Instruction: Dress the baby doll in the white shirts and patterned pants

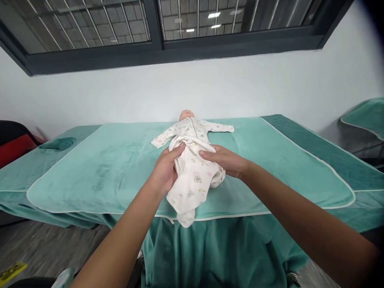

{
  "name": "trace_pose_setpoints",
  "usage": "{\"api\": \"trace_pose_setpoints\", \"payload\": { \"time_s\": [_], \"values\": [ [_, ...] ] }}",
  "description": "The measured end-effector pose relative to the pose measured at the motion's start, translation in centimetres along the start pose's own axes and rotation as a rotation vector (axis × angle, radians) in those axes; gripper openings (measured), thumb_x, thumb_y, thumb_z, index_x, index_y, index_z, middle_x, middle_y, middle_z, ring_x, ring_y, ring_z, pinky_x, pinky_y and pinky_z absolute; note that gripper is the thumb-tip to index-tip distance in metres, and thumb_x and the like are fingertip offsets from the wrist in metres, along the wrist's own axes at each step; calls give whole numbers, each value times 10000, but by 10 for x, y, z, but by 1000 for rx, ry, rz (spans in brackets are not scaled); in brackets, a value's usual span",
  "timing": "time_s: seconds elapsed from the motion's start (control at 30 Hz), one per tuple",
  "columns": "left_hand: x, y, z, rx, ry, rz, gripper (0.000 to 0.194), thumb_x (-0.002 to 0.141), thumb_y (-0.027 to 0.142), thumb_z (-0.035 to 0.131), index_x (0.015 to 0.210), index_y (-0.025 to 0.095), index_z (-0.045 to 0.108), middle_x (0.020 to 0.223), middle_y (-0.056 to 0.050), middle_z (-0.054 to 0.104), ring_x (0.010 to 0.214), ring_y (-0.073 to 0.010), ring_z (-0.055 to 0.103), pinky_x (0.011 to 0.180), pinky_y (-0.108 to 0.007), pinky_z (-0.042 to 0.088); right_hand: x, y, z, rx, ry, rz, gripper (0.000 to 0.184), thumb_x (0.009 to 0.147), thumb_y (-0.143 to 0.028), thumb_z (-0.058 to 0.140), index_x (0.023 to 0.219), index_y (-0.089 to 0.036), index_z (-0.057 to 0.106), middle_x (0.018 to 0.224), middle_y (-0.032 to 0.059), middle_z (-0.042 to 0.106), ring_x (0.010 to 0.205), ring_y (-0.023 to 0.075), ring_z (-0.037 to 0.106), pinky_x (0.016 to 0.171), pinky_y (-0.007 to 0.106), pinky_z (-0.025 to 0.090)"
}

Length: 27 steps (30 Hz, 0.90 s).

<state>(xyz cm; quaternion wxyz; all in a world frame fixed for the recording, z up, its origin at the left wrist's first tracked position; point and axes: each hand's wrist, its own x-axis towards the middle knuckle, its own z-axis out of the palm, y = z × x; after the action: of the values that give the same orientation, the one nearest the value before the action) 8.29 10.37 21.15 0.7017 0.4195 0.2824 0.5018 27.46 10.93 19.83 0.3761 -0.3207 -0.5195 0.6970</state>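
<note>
A baby doll (186, 114) lies on its back on the green bed, its head toward the wall and only the head's top showing. It wears a white printed baby outfit (195, 176) with both sleeves spread out sideways. Fabric is bunched across the doll's middle. My left hand (167, 168) grips the bunched cloth on its left side, thumb on top. On the other side, my right hand (225, 160) pinches the same cloth, thumb over it. The lower part of the outfit hangs toward me, one end reaching over the bed's front edge. The doll's legs are hidden.
A light green mat (90, 168) with white piping covers the bed's middle. Darker green cloth (216, 252) drapes down the front. A black and red object (15, 144) stands at the left. Behind are a white wall (135, 92) and a barred window (162, 44).
</note>
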Motion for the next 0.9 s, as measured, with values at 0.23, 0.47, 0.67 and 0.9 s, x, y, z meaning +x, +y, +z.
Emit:
{"api": "trace_pose_setpoints", "payload": {
  "time_s": [0.23, 0.47, 0.67, 0.9],
  "values": [
    [-10, -11, -32, 370, -382, -388, 416, 744, 343, 832, 1094, 134, 749, 1031, -122, 775, 954, -278, 726, 859, -355, 553, 3, 18, 1, 241, 293, -115, 417, 898, -496, 667, 1194, -202, 683, 1090, 90, 755, 1008, 248, 710, 834, 341, 591],
    [-17, -44, -37, 311, -128, -296, 416, 800, 358, 772, 1161, 168, 691, 1046, -77, 761, 892, -214, 692, 816, -315, 518, -33, 78, -5, -22, -94, 124, 486, 799, -500, 772, 1162, -184, 699, 1088, 75, 740, 1024, 245, 677, 872, 355, 535],
    [2, -62, -18, 742, -22, -132, 248, 904, 281, 545, 1074, 144, 662, 1101, -108, 719, 1027, -254, 651, 918, -367, 473, -26, 109, -26, -299, 464, -69, 286, 836, -423, 673, 984, -178, 672, 905, 27, 710, 866, 216, 631, 789, 339, 479],
    [19, -68, -5, 1422, -119, -115, 166, 931, 225, 402, 948, 188, 563, 983, -119, 691, 905, -267, 647, 788, -366, 456, -17, 138, -39, -579, 625, -125, 225, 926, -418, 496, 888, -222, 599, 849, 34, 688, 846, 238, 624, 750, 341, 461]
  ]
}}
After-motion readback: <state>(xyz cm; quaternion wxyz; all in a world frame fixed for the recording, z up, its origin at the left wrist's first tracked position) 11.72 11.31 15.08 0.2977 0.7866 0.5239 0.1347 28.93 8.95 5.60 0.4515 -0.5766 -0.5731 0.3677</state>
